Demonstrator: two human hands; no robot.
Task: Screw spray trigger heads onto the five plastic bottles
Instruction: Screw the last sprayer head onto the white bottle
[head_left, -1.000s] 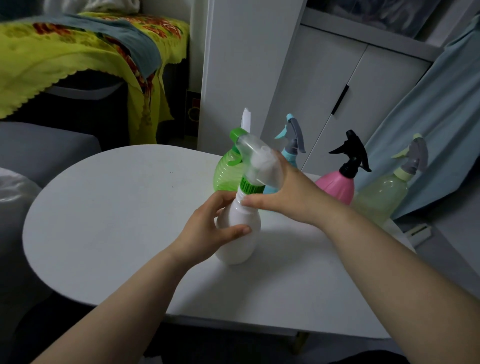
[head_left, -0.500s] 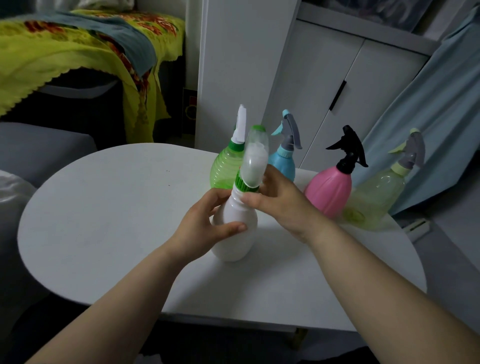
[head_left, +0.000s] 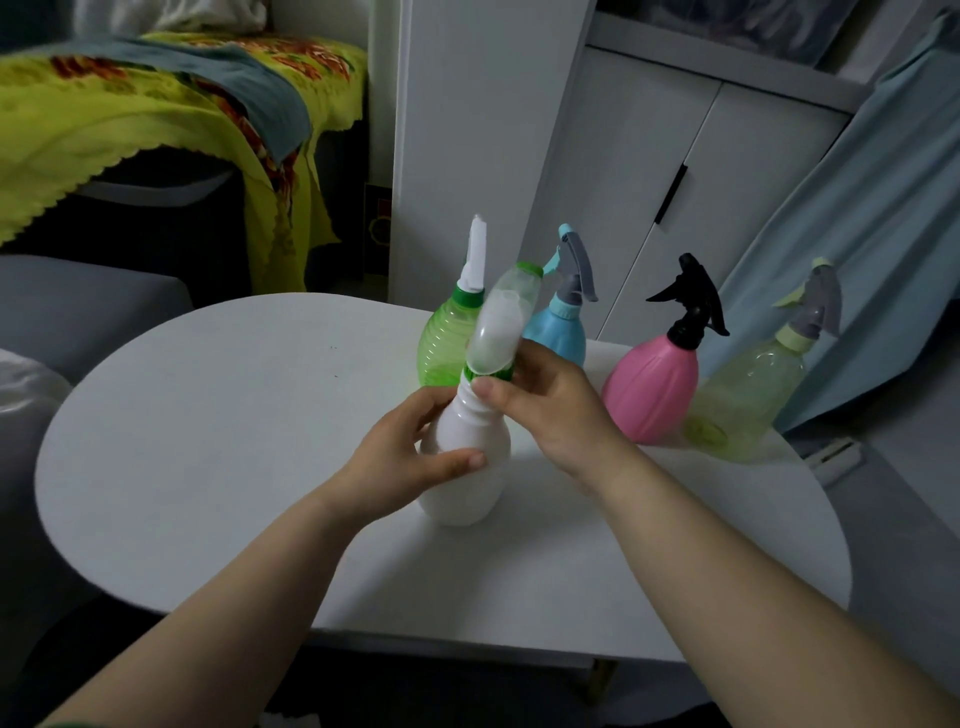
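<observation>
A white bottle (head_left: 470, 478) stands on the round white table (head_left: 208, 441). My left hand (head_left: 410, 462) grips its body from the left. My right hand (head_left: 545, 410) pinches the green collar (head_left: 491, 371) of a translucent spray trigger head (head_left: 501, 322) that sits on the bottle's neck. Behind stand a green bottle (head_left: 441, 343) with a white head, a blue bottle (head_left: 558, 332) with a grey head, a pink bottle (head_left: 652, 395) with a black head and a pale yellow-green bottle (head_left: 743, 395) with a grey head.
A white cabinet (head_left: 649, 156) stands behind the table, and a light blue curtain (head_left: 872, 208) hangs at the right. A yellow-green patterned cloth (head_left: 130, 119) covers furniture at the back left. A grey seat (head_left: 78, 301) lies left of the table.
The trigger head has turned on the white bottle's neck under my right hand's fingers; its nozzle swung from pointing left to pointing away. My left hand kept its grip on the bottle.
</observation>
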